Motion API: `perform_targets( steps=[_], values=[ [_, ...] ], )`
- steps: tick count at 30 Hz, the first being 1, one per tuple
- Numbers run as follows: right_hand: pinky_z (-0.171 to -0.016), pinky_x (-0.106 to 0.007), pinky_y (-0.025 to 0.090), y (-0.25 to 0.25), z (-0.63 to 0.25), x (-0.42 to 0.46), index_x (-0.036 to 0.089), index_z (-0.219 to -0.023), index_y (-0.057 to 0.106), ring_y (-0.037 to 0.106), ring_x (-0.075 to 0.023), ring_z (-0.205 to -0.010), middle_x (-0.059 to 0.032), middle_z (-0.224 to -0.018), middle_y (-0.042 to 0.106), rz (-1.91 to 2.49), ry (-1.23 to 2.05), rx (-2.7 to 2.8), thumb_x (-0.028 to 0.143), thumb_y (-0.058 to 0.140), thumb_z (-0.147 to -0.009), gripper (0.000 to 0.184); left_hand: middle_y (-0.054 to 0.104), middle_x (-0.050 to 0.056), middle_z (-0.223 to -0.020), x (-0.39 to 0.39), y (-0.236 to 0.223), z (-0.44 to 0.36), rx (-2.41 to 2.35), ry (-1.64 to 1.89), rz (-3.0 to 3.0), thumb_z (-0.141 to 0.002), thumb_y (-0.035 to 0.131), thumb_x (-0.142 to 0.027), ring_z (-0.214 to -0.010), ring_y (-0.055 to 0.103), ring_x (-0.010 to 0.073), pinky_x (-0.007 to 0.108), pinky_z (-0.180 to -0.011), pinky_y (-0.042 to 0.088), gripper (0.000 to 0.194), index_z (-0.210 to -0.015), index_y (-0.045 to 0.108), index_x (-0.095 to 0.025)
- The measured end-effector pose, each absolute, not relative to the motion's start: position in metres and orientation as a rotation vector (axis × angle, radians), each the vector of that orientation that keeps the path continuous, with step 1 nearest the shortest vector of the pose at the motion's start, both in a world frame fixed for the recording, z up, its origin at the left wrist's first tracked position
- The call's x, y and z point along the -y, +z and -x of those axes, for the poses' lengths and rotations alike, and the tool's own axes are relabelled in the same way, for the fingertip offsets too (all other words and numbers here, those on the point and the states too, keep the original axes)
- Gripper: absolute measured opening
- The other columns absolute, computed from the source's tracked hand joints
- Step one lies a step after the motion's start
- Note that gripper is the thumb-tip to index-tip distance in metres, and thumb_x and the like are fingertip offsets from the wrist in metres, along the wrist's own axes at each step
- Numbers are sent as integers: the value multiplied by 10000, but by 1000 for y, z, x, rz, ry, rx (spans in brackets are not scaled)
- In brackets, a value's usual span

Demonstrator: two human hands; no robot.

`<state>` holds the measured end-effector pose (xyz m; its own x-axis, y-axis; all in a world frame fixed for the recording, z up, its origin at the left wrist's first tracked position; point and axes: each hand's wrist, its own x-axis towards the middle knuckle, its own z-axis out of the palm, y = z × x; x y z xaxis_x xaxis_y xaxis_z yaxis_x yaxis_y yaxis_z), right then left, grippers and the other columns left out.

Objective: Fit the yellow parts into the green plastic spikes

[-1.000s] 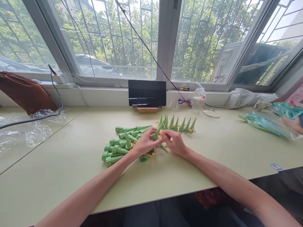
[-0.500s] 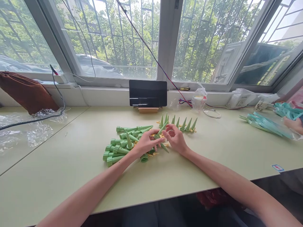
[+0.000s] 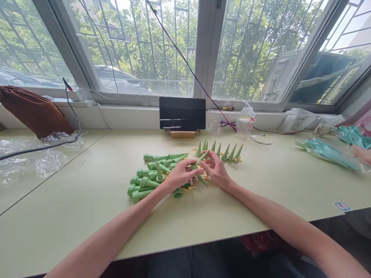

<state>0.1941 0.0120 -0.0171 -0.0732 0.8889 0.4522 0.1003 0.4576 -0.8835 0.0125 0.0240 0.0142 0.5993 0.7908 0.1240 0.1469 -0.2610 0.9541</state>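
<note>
Gripping a green spike (image 3: pixel 201 159), the left hand (image 3: pixel 181 174) curls; the right hand (image 3: pixel 217 170), half-open, touches it.

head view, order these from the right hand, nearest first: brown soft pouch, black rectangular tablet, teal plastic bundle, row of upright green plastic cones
1. Row of upright green cones, just beyond the right hand
2. Black tablet, back and left
3. Teal bundle, right side
4. Brown pouch, far left
</note>
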Motion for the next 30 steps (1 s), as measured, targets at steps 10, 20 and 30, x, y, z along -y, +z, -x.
perform_targets(
  steps=[10, 20, 30],
  values=[
    [-513, -232, 515, -18, -193, -13, 218, -1224, 488, 606, -126, -683, -59, -1060, 564, 936, 765, 1562, 440, 621, -896, 418, 639, -7, -714, -24, 15, -13, -785, 741, -1758, -826, 689, -479, -478, 535, 83, 190, -438, 479, 427, -1140, 693, -188],
    [-565, -259, 546, -17, -192, -13, 225, -1222, 491, 628, -133, -701, -55, -1066, 571, 915, 773, 1578, 417, 609, -904, 389, 604, -8, -665, -24, 17, -11, -774, 734, -1765, -843, 663, -494, -460, 528, 83, 185, -433, 470, 435, -1135, 696, -173],
    [-545, -257, 540, -18, -193, -13, 226, -1216, 482, 611, -128, -680, -52, -1060, 561, 917, 769, 1578, 433, 626, -896, 407, 606, -17, -664, -24, 17, -11, -750, 722, -1771, -865, 647, -476, -448, 516, 70, 177, -436, 458, 418, -1164, 695, -188]
  ],
)
